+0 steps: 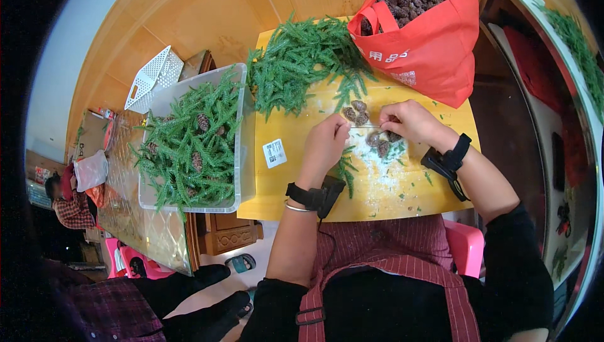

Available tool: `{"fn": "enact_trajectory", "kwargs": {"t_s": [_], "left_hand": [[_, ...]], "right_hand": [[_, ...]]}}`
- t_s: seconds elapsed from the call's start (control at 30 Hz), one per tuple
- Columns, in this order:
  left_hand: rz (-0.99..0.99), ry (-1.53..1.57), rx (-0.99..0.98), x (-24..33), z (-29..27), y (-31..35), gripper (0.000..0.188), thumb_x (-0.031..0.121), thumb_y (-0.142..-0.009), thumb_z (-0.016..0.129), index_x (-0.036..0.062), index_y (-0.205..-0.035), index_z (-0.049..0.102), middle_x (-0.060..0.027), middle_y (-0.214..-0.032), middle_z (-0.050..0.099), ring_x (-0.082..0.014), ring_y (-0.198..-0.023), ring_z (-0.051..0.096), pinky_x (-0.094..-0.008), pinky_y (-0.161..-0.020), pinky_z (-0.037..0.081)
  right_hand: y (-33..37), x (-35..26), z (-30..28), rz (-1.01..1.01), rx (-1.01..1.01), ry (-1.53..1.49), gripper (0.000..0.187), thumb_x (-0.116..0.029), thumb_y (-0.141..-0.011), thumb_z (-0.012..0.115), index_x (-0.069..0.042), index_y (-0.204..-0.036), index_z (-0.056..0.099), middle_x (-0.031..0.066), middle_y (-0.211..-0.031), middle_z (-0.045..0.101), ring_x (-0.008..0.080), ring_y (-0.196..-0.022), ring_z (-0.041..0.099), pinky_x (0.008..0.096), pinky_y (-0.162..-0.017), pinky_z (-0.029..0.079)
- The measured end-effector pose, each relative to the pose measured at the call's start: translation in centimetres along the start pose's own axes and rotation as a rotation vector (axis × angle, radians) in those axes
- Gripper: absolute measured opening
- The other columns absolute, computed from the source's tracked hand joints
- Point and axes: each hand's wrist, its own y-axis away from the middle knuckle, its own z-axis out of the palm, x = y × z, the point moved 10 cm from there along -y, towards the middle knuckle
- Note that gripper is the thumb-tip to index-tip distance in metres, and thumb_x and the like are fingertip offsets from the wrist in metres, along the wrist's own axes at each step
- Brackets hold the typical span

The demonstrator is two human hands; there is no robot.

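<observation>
Over the yellow tabletop (277, 185), my left hand (327, 141) and my right hand (409, 121) face each other with fingertips pinched. A thin wire (363, 127) runs straight between them, and each hand grips one end. Brown pine cones (356, 113) lie just beyond the wire. More pine cones (382, 147) sit on the near side, partly under my right hand; whether the wire is joined to any cone, I cannot tell. A green artificial pine sprig (345, 169) rests beside my left wrist, and white flakes (371, 169) are scattered below the hands.
A red bag (421, 53) full of pine cones stands at the far right. Green pine branches (302, 59) are heaped at the back. To the left, a clear plastic bin (241, 147) holds branches with cones. Another person's legs (195, 292) extend at lower left, near a glass-topped table (138, 197).
</observation>
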Motion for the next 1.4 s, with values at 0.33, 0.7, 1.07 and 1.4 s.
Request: {"fn": "enact_trajectory", "kwargs": {"t_s": [0.33,0.7,1.07,1.4], "left_hand": [[-0.003,-0.295,0.027,1.5,-5.9,1.1,0.016,0.016,-0.083,0.055,0.0,-0.078,0.055,-0.0114,-0.067,0.058,-0.0229,-0.062,0.056,-0.0318,-0.057,0.043],[0.082,-0.151,0.032,4.8,-4.9,0.9,0.017,0.014,-0.087,0.053,-0.0019,-0.08,0.053,-0.0057,-0.07,0.06,-0.0119,-0.067,0.056,-0.0254,-0.06,0.043],[0.064,0.038,-0.077,5.6,-1.9,0.3,0.014,0.01,-0.086,0.052,-0.0006,-0.078,0.054,-0.0036,-0.071,0.059,-0.0094,-0.068,0.055,-0.0226,-0.062,0.043],[0.06,0.23,-0.045,5.4,-1.4,0.3,0.011,0.01,-0.084,0.059,-0.0013,-0.084,0.059,-0.0012,-0.074,0.06,-0.0069,-0.069,0.055,-0.0204,-0.063,0.043]], "right_hand": [[0.3,0.2,0.6,0.026,-0.045,0.217,0.007,-0.01,-0.073,0.06,-0.009,-0.078,0.057,0.0096,-0.081,0.06,0.0289,-0.08,0.058,0.0392,-0.069,0.045],[-0.2,-7.0,-2.6,-0.229,0.123,-0.033,0.013,-0.009,-0.077,0.063,-0.004,-0.087,0.058,0.0093,-0.07,0.058,0.0228,-0.063,0.058,0.0313,-0.059,0.045],[1.2,-3.9,-2.3,-0.034,-0.027,-0.18,0.007,-0.008,-0.078,0.063,-0.002,-0.081,0.06,0.0032,-0.067,0.061,0.0096,-0.061,0.056,0.0246,-0.058,0.044],[1.7,-2.5,-0.9,0.086,-0.145,-0.502,0.007,-0.008,-0.086,0.057,-0.001,-0.087,0.056,0.0021,-0.076,0.064,0.0055,-0.072,0.058,0.0213,-0.067,0.045]]}}
